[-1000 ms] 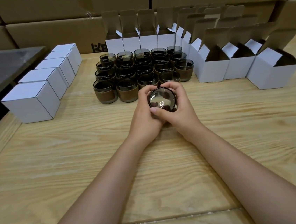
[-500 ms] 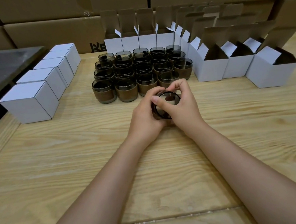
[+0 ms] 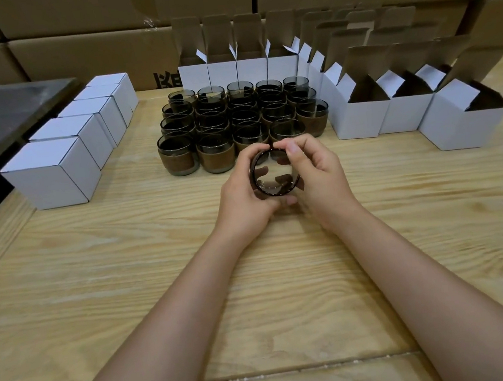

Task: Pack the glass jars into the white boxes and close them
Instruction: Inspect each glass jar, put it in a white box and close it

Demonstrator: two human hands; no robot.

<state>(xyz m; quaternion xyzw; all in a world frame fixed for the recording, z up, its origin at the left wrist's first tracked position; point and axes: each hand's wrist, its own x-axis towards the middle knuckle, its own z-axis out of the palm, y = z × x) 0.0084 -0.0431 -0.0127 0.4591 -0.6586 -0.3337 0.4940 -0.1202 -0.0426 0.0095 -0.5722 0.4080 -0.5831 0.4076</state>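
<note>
Fingers of both the left hand [image 3: 244, 191] and right hand [image 3: 320, 180] clasp one glass jar [image 3: 275, 174] above the table [image 3: 127, 265].

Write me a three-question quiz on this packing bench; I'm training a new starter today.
1. True or false: the jar in the hands is already inside a box.
2. Which side of the jar group holds the closed boxes: A left, B right, C none?
3. Fill in: the open boxes' flaps stand ____.

Key: 1 false, both the left hand and the right hand hold it above the table. 2 A. 3 up.
</note>
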